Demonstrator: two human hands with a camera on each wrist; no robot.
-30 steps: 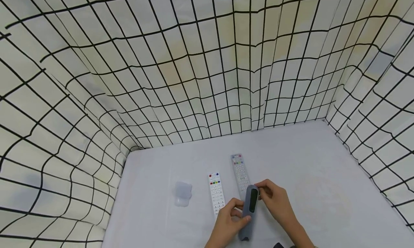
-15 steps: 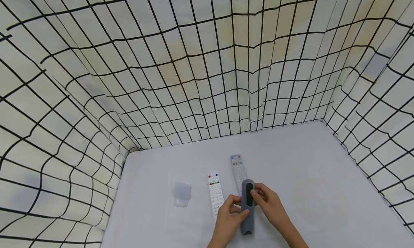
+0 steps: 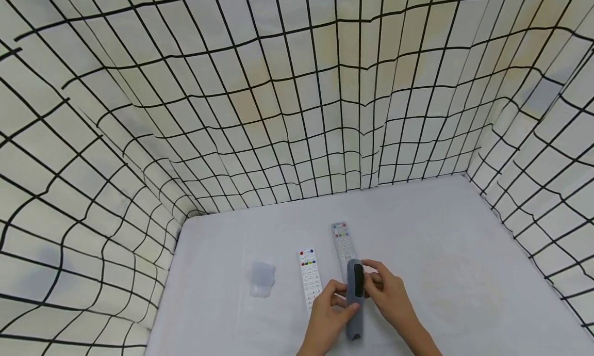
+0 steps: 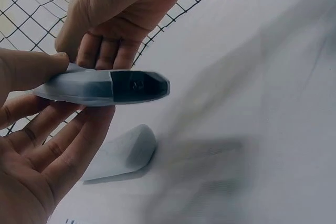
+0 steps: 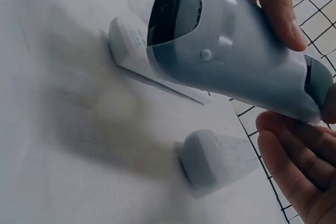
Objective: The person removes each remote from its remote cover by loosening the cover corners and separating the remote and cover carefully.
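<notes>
Both hands hold a remote control in a grey-blue cover (image 3: pixel 355 317), low in the middle of the head view. A dark oval opening shows near its far end. My left hand (image 3: pixel 325 314) grips its lower half, thumb across it and fingers along the left side. My right hand (image 3: pixel 390 294) pinches the far end at its right edge, beside the opening. In the right wrist view the cover (image 5: pixel 236 45) has small round bumps and dark parts at both ends. In the left wrist view the covered remote (image 4: pixel 86 85) lies edge-on under the left thumb.
A white remote control (image 3: pixel 310 276) lies left of the held one. A second remote in a translucent cover (image 3: pixel 342 242) lies beyond the hands. A clear plastic piece (image 3: pixel 262 278) sits farther left. White walls with black grid lines (image 3: pixel 287 139) surround the white table (image 3: pixel 464 232).
The covered remote has turned from a slant to nearly upright in the head view. My right thumb has moved off the dark opening to the right edge; the left hand keeps its grip.
</notes>
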